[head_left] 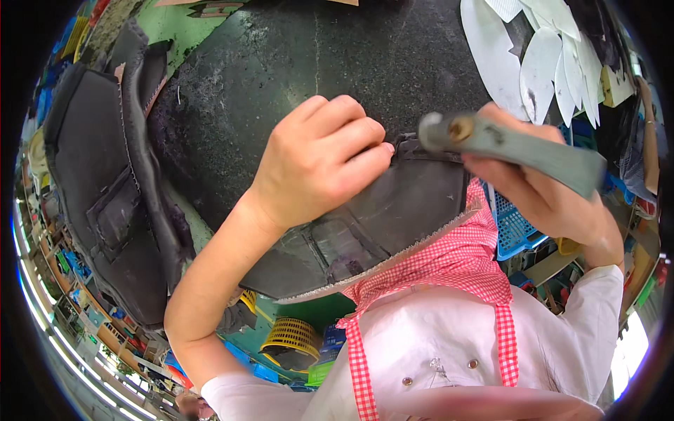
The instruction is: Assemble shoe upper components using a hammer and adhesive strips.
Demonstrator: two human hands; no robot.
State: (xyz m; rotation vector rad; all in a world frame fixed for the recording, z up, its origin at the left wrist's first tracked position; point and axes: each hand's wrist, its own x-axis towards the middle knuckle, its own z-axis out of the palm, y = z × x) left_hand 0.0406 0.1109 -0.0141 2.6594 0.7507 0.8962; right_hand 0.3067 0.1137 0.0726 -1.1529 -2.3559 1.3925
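A dark leather piece (pixel 414 200) with a jagged, stitched-looking near edge lies across the near side of the black worktop, in front of my body. My left hand (pixel 326 151) rests over it with curled fingers, the fingertips at its far edge; whatever lies under them is hidden. In my right hand (pixel 554 200) is a hammer (pixel 523 144), its round face just above the folded far edge of the leather, right of my left fingers. The hammer is blurred, and its handle is mostly hidden by the hand.
More dark leather pieces (pixel 91 161) are piled at the left. White pattern-like sheets (pixel 544 63) lie at the far right of the black worktop (pixel 393 49). A blue basket (pixel 516 228) and a yellow basket (pixel 291 340) stand below. A person's arm (pixel 649 130) shows at the right rim.
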